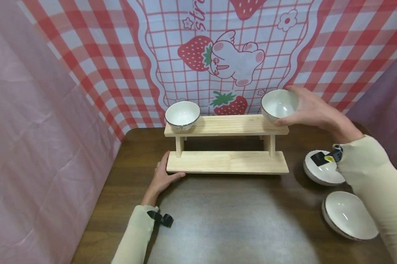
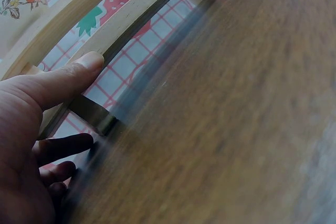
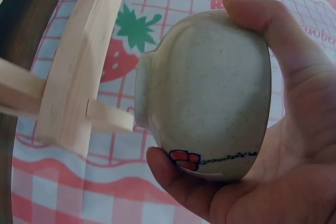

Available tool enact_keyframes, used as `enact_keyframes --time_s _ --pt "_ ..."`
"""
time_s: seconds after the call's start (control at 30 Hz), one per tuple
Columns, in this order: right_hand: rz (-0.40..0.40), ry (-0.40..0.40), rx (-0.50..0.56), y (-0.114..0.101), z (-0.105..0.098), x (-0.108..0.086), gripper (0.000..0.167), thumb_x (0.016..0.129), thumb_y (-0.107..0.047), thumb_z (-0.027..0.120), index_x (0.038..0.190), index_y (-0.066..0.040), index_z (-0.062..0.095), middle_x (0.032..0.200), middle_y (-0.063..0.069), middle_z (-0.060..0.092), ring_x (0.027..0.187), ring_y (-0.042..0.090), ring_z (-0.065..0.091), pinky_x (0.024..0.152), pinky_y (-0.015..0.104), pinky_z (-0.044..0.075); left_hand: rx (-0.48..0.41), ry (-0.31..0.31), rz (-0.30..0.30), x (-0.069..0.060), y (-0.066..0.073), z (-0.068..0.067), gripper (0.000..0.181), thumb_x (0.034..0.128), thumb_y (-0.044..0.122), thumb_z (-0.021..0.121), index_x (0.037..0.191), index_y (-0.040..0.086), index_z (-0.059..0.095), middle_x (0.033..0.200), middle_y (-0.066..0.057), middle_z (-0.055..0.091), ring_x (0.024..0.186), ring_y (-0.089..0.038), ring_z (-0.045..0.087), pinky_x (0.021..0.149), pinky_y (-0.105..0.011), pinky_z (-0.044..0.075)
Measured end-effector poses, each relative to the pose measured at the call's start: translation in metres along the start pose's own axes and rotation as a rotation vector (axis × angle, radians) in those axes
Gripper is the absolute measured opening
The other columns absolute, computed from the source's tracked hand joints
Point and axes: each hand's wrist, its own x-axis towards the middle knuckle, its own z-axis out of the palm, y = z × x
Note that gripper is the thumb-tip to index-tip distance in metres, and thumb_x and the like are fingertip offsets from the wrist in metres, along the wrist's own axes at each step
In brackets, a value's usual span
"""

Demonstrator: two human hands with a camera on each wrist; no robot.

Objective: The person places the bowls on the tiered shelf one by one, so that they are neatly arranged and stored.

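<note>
A two-tier wooden display stand [image 1: 229, 161] stands at the back of the table. My left hand [image 1: 160, 179] grips the left end of its lower board; in the left wrist view the thumb [image 2: 89, 64] lies along the board's edge, with the fingers curled below. A white bowl with a dark rim [image 1: 277, 104] is in my right hand [image 1: 308, 108], held between thumb and fingers at the right end of the upper board. In the right wrist view, the bowl [image 3: 210, 93] tilts, with a gap between its foot and the board. Another white bowl [image 1: 182, 114] sits upright on the upper board's left end.
At the table's right side are two more white bowls, one farther back [image 1: 317, 172] and one nearer [image 1: 350, 216], both partly behind the right sleeve. A red-and-white checked strawberry cloth [image 1: 234, 62] hangs behind the stand. Pink cloth [image 1: 47, 146] hangs at the left.
</note>
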Motion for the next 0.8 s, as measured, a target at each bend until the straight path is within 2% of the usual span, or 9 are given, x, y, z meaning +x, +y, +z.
enact_keyframes --time_s 0.2,0.43,0.63,0.8 --pt "-0.001 -0.04 0.012 -0.011 0.007 0.005 0.114 0.067 -0.038 0.09 0.155 -0.001 0.026 0.137 0.027 0.046 0.115 0.038 0.046 0.084 0.045 0.043 -0.004 -0.005 -0.002 0.0 0.0 0.0 0.107 0.0755 0.03 0.088 0.16 0.014 0.023 0.159 -0.018 0.037 0.141 -0.04 0.036 0.115 -0.062 0.031" --pt "-0.024 -0.075 0.038 -0.027 0.015 0.012 0.114 0.067 -0.041 0.091 0.155 -0.004 0.028 0.135 0.022 0.05 0.114 0.036 0.049 0.082 0.04 0.048 0.011 0.002 -0.005 0.0 -0.002 -0.001 0.107 0.0759 0.03 0.088 0.16 0.014 0.023 0.158 -0.019 0.037 0.14 -0.04 0.037 0.115 -0.061 0.032" --pt "-0.056 -0.081 0.089 -0.036 0.022 0.017 0.11 0.066 -0.034 0.092 0.152 -0.003 0.031 0.136 0.022 0.05 0.115 0.036 0.049 0.084 0.042 0.051 0.014 -0.004 0.006 0.001 -0.002 0.0 0.106 0.0761 0.03 0.088 0.159 0.014 0.024 0.158 -0.019 0.038 0.139 -0.039 0.038 0.115 -0.061 0.032" --pt "-0.106 -0.087 0.098 -0.045 0.029 0.024 0.105 0.065 -0.032 0.093 0.148 -0.001 0.037 0.129 0.021 0.055 0.11 0.035 0.054 0.081 0.038 0.051 0.011 0.0 0.012 0.001 -0.002 0.0 0.106 0.076 0.03 0.088 0.159 0.014 0.025 0.158 -0.018 0.039 0.138 -0.039 0.039 0.114 -0.061 0.032"
